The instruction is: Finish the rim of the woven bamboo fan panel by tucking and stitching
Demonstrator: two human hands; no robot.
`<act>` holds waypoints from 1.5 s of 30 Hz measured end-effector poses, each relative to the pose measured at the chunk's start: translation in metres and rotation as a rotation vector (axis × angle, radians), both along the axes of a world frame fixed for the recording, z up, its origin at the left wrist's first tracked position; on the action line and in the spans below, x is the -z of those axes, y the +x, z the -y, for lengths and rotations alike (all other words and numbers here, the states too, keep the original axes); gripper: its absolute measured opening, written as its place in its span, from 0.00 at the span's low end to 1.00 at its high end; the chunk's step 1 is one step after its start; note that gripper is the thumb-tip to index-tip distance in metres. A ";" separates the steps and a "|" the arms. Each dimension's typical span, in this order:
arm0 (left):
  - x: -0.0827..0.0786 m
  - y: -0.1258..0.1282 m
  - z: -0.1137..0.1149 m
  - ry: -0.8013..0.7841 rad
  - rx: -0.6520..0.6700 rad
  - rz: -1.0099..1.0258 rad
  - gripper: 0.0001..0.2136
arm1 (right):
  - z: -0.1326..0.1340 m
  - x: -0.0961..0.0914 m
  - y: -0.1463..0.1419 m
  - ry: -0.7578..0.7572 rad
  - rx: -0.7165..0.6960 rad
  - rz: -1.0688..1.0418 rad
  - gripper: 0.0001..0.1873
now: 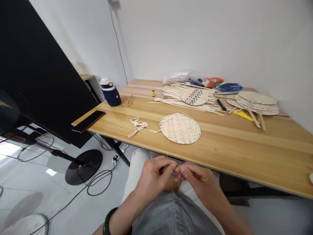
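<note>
One yellowish thread is pinched by the grips of the left hand and right hand, held together off the desk's front edge, seemingly for control; the woven disc (apparently thread-tethered) is laid flat near that edge.

The left forearm and right forearm, both bare, slant inward from the lower corners. The left hand and right hand nearly meet, backs turned upward, fingers curled and each thumb pressed toward the forefinger in a fine pinch.
</note>
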State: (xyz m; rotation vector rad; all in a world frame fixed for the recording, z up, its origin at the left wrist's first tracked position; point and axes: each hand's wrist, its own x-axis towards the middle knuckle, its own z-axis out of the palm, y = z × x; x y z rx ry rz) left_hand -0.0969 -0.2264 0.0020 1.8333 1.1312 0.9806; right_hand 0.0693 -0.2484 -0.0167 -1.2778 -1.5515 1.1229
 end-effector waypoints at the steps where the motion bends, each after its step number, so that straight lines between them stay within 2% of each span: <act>1: 0.000 0.000 -0.001 -0.039 -0.004 0.023 0.10 | -0.001 -0.001 0.000 -0.068 -0.002 -0.065 0.18; 4: 0.000 0.002 -0.002 -0.142 -0.033 0.072 0.09 | -0.003 -0.003 0.001 -0.227 -0.014 -0.208 0.18; 9: -0.001 0.007 -0.003 -0.209 -0.067 0.072 0.09 | -0.007 -0.001 0.003 -0.343 -0.005 -0.202 0.16; 15: 0.004 0.002 -0.004 -0.220 -0.081 0.109 0.09 | -0.007 0.002 -0.006 -0.264 0.083 -0.243 0.15; 21: 0.007 0.001 -0.004 -0.192 -0.037 0.101 0.10 | -0.006 0.005 -0.007 -0.221 0.096 -0.243 0.16; 26: 0.002 0.005 -0.002 -0.148 -0.067 0.067 0.10 | -0.004 0.008 -0.003 -0.187 0.092 -0.187 0.16; 31: 0.004 0.002 -0.004 -0.138 -0.073 0.096 0.10 | -0.006 0.006 -0.002 -0.133 0.071 -0.141 0.14; 38: 0.008 0.003 -0.005 -0.264 -0.049 0.200 0.10 | -0.006 -0.004 0.000 -0.184 -0.002 -0.202 0.13; 42: 0.007 0.006 -0.003 -0.380 -0.033 0.232 0.12 | -0.005 -0.004 0.004 -0.270 0.019 -0.298 0.16; 45: 0.008 0.007 -0.002 -0.401 -0.046 0.225 0.12 | -0.004 -0.001 0.004 -0.298 0.028 -0.330 0.17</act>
